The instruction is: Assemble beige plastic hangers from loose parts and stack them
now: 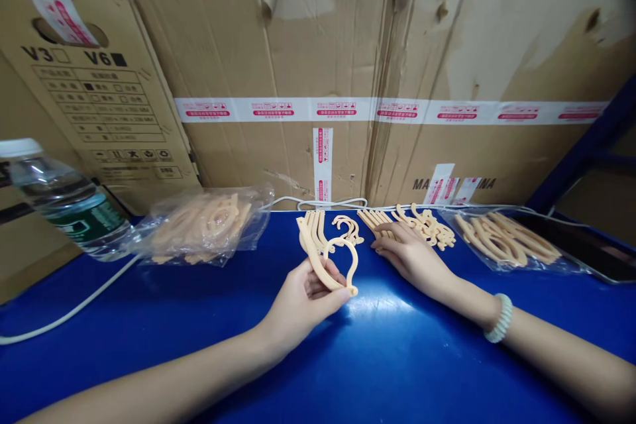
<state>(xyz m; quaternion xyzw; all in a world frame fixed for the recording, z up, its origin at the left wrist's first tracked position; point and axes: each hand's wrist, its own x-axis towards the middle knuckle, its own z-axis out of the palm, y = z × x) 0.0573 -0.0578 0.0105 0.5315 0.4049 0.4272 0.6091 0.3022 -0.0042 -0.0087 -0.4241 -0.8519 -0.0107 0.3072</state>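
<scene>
My left hand (pixel 311 298) is closed around a beige plastic hanger part (pixel 318 262), a curved arm meeting a rounded hook-shaped piece (pixel 352 262) at its lower end. The part is held up above the blue table. Further right, my right hand (pixel 410 255) reaches over a row of straight beige hanger arms (pixel 372 220), its bent fingers closed on the near end of one. The fingers partly hide that row. Behind the left hand lie several curved hanger arms (pixel 314 222) side by side. A small group of beige hooks (pixel 350 226) sits between the two rows.
More loose hooks (pixel 430 225) lie beyond my right hand. Clear bags of hanger parts lie at left (pixel 206 225) and right (pixel 507 238). A water bottle (pixel 74 212), white cable (pixel 74 311) and dark phone-like device (pixel 581 238) flank the blue table (pixel 397 371). Cardboard boxes (pixel 278 40) stand behind.
</scene>
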